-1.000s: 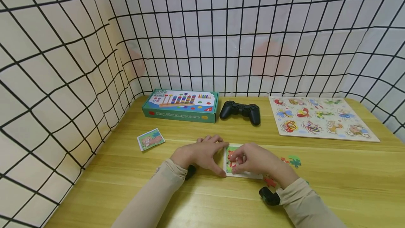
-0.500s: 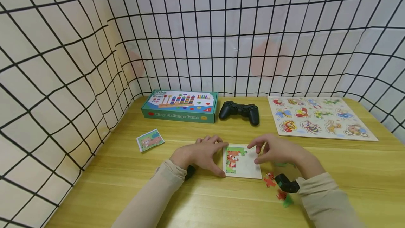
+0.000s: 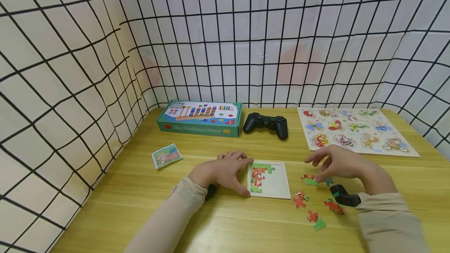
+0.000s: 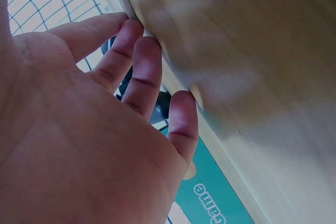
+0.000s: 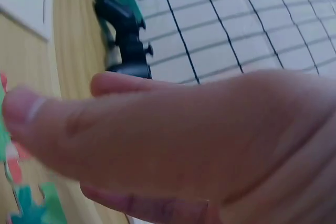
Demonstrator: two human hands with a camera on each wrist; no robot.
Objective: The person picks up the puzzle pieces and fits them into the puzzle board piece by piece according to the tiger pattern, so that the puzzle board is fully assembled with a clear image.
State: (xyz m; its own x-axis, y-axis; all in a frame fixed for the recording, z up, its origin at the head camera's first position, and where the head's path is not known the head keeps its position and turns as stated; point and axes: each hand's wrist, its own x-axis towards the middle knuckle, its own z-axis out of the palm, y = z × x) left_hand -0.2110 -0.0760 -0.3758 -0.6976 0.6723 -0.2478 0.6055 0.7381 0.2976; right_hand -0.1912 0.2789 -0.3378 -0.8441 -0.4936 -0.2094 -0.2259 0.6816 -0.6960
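A white puzzle board (image 3: 277,182) lies mid-table, its left part filled with joined pieces (image 3: 258,175) picturing an orange animal on green. My left hand (image 3: 228,171) rests at the board's left edge, thumb and forefinger spread against its corners; in the left wrist view its other fingertips touch the table. Over the loose pieces to the right hovers my right hand (image 3: 339,163), thumb and forefinger apart, with nothing visible between them. Closest under its thumb is an orange-and-green puzzle piece (image 3: 309,180). Other loose pieces (image 3: 299,200) lie nearer me, and a blue-green one is partly hidden by the hand.
At the back stand a teal Ring Challenge Game box (image 3: 200,118) and a black game controller (image 3: 266,124). A wooden board with insect pictures (image 3: 356,131) lies back right. Left of my hands is a small picture card (image 3: 166,155). Black-grid netting (image 3: 267,50) encloses the table.
My right hand has left the joined pieces on the board and moved right, over the loose pieces, uncovering the board's bare part. My left hand has stayed put.
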